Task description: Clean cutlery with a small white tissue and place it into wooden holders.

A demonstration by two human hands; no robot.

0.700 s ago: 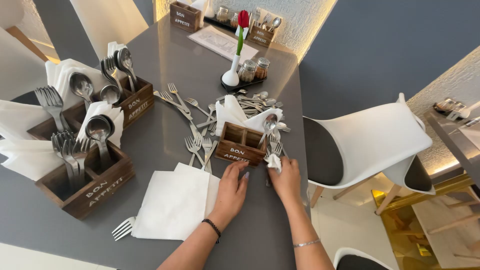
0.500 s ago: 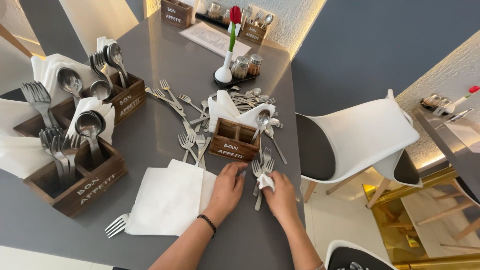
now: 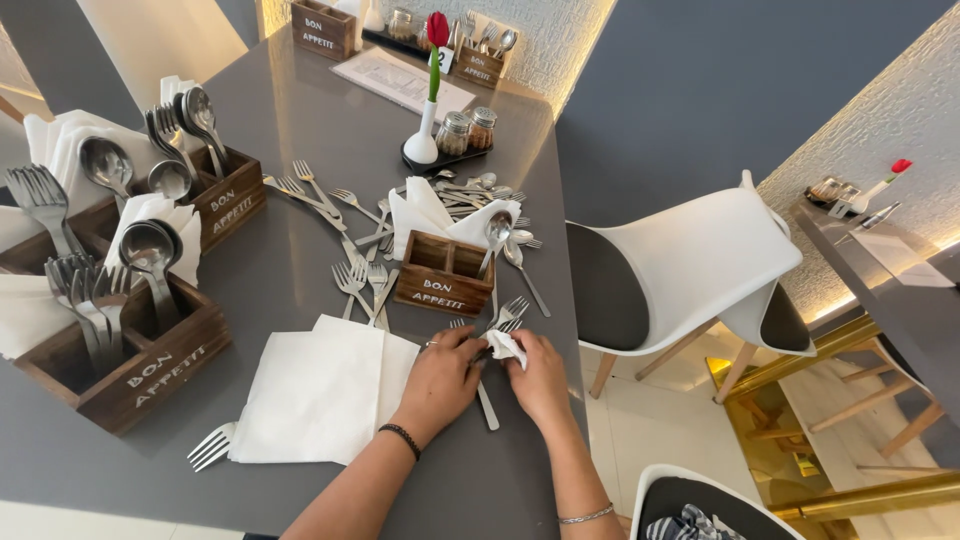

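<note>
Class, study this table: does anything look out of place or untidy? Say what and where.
Yes. Loose steel forks and spoons lie scattered across the grey table around the small wooden caddy, while other caddies hold theirs upright. One stray fork pokes out from under the white napkin stack.

**Setting: restaurant dining room**

Grey desk (image 3: 300, 130) carries wooden cutlery caddies (image 3: 443, 273), heaps of forks (image 3: 352, 280), spoons, paper napkins (image 3: 320, 390). Bud vase with red flower (image 3: 428, 110), shakers (image 3: 467, 130). White chairs (image 3: 690, 260); second laid table (image 3: 880, 270) beyond.
</note>
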